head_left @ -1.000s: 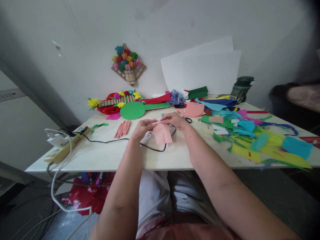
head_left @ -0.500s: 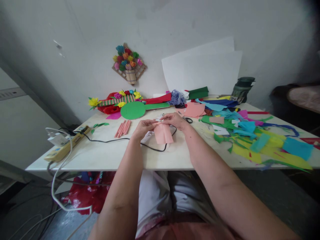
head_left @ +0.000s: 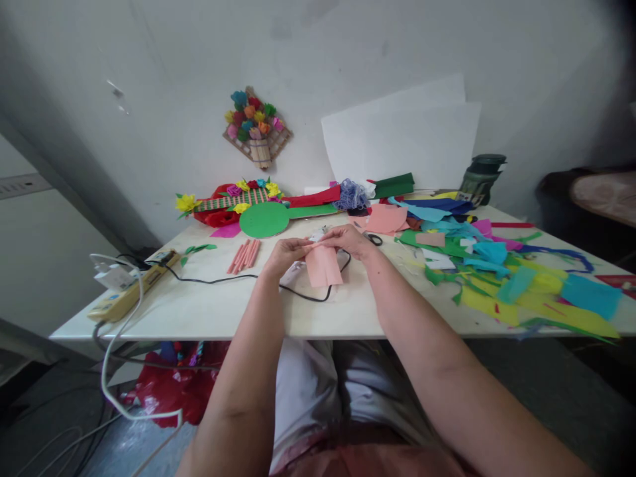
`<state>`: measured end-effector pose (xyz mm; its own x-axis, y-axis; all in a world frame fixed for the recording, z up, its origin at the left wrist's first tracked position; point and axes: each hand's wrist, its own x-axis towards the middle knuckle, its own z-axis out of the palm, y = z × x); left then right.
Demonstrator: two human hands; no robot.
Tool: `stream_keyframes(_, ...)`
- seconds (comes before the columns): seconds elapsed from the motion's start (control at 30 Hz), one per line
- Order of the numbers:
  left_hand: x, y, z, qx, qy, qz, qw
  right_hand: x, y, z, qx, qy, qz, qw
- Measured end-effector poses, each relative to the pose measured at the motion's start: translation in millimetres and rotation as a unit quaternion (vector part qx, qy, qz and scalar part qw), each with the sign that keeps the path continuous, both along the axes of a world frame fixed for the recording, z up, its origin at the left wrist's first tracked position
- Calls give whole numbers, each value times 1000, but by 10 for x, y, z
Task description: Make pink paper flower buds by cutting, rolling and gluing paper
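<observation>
My left hand (head_left: 284, 256) and my right hand (head_left: 348, 239) both pinch the top edge of a small pink paper sheet (head_left: 323, 267), which hangs down over the white table (head_left: 209, 308). The upper edge of the sheet looks rolled between my fingers. Several finished pink paper rolls (head_left: 244, 255) lie to the left of my left hand. A black cable (head_left: 233, 277) loops under the sheet. Scissors (head_left: 372, 238) rest just right of my right hand.
Coloured paper scraps (head_left: 517, 281) cover the table's right side. A green paper disc (head_left: 264, 219) and paper flowers (head_left: 233, 199) sit at the back. A power strip (head_left: 130, 289) lies at the left edge. White sheets (head_left: 402, 142) lean on the wall beside a dark jar (head_left: 480, 175).
</observation>
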<state>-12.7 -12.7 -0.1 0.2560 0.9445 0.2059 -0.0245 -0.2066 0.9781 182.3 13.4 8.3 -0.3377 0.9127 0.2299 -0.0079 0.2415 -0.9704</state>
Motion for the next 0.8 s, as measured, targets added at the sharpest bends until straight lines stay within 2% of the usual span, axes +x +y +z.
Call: stream_keyframes(0.8,-45,36,-47,4,-35,16,999,10,-25,28,3,44,17,999)
